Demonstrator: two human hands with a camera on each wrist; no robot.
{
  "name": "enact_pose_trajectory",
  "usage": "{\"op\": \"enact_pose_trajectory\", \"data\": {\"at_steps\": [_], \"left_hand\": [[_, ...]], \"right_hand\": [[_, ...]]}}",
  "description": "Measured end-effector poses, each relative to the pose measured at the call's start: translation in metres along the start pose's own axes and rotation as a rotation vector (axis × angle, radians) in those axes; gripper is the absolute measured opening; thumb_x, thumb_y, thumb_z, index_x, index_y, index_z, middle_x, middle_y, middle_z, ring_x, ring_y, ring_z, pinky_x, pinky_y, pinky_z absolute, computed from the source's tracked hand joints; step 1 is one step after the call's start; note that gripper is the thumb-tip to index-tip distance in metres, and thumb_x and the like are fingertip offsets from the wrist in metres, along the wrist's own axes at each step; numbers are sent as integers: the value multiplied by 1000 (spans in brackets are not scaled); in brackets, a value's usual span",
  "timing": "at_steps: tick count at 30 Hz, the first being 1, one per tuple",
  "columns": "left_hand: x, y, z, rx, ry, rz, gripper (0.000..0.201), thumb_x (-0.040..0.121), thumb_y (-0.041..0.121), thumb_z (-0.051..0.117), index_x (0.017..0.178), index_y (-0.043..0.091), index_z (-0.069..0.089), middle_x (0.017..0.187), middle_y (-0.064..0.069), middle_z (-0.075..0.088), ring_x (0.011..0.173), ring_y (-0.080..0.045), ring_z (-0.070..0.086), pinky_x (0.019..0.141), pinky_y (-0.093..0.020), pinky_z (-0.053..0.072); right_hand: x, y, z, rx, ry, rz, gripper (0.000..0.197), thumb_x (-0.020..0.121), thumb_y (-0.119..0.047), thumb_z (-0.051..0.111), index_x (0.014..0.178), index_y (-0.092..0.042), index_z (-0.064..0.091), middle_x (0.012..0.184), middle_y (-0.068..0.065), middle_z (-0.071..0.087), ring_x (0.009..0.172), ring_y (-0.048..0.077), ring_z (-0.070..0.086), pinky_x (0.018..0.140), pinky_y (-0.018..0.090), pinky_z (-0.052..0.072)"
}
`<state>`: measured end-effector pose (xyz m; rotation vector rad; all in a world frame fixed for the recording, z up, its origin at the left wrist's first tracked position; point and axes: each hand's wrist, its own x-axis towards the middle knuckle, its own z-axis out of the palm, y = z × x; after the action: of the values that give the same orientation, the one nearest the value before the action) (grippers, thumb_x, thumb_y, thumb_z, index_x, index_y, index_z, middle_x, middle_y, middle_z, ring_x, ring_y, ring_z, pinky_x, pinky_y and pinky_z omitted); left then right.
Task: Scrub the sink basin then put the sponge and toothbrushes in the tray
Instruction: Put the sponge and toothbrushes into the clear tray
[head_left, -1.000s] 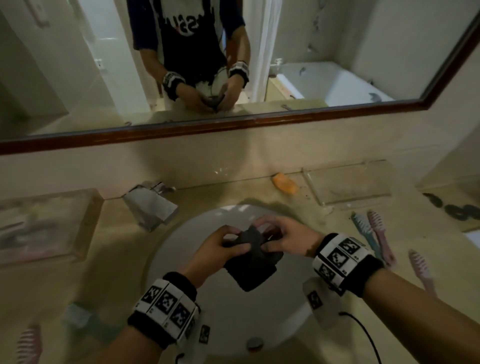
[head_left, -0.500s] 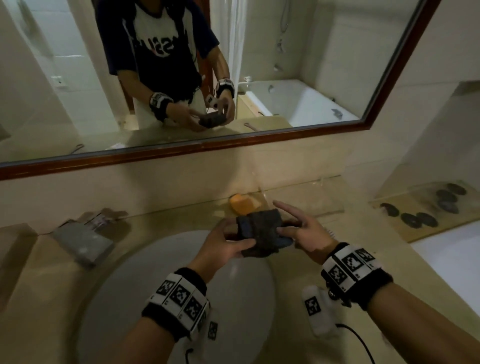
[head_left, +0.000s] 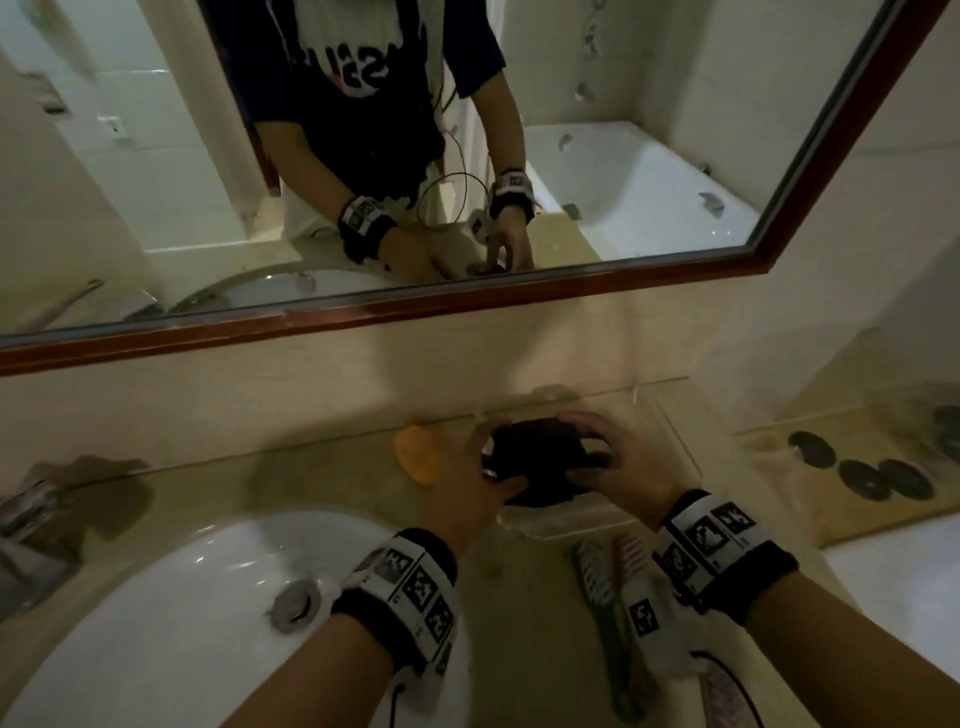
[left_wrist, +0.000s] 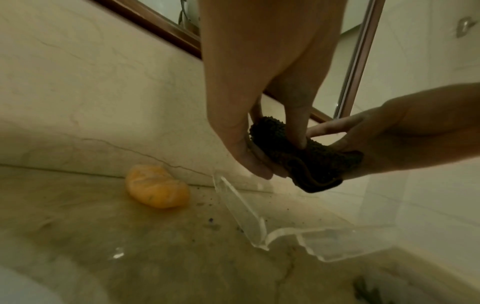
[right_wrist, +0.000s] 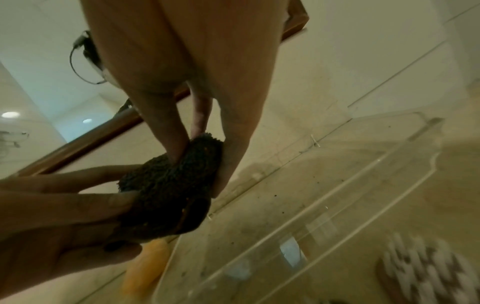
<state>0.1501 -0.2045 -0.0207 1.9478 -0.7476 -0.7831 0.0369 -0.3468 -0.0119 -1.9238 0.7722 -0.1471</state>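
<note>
A dark, nubbly sponge (head_left: 535, 457) is held between both hands just above the clear tray (head_left: 675, 441) at the back right of the counter. My left hand (head_left: 483, 478) pinches its left end with thumb and fingers (left_wrist: 296, 131). On the other end, my right hand (head_left: 618, 467) grips it with curled fingers (right_wrist: 176, 144). In the wrist views the sponge (left_wrist: 311, 162) (right_wrist: 171, 191) hangs clear of the tray floor (right_wrist: 337, 195). Two toothbrushes (head_left: 592, 571) lie on the counter in front of the tray, and a third (head_left: 727, 691) shows near my right forearm. The white sink basin (head_left: 182, 597) is at the lower left.
An orange soap bar (head_left: 418, 454) lies on the counter left of the tray, against the wall. The faucet (head_left: 26, 514) is at the far left. Dark round discs (head_left: 862, 473) sit on a lower ledge to the right. A mirror hangs above the counter.
Both hands have carried the sponge from above the sink basin to the right and back, and it is now over the clear tray. The view has swung right with them.
</note>
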Motion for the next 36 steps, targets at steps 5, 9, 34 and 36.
{"op": "enact_pose_trajectory", "data": {"at_steps": [5, 9, 34, 36], "left_hand": [[18, -10, 14, 81, -18, -74, 61, 87, 20, 66, 140, 23, 35, 124, -13, 60, 101, -31, 65, 80, -33, 55], [23, -19, 22, 227, -27, -72, 60, 87, 22, 65, 140, 22, 36, 127, -10, 60, 109, -28, 62, 87, -34, 55], [29, -26, 41, 785, -38, 106, 45, 94, 44, 47, 135, 26, 47, 145, 2, 39, 127, -24, 43, 107, -36, 34], [30, -26, 43, 769, -17, 112, 44, 94, 37, 51, 135, 24, 46, 143, 0, 41, 126, -25, 45, 104, -36, 34]], "right_hand": [[25, 16, 6, 7, -74, 20, 61, 78, 12, 63, 132, -13, 47, 135, 17, 44, 122, 32, 50, 103, 42, 47], [31, 29, 9, -31, -123, 51, 59, 80, 7, 64, 133, -12, 46, 135, 14, 46, 122, 28, 50, 101, 32, 45], [48, 35, 15, -637, -287, 32, 56, 85, -21, 63, 137, -23, 40, 125, 10, 47, 114, 31, 51, 98, 38, 45], [51, 34, 17, -678, -286, 34, 54, 84, -21, 63, 134, -22, 42, 123, 10, 47, 112, 33, 51, 96, 40, 47]]}}
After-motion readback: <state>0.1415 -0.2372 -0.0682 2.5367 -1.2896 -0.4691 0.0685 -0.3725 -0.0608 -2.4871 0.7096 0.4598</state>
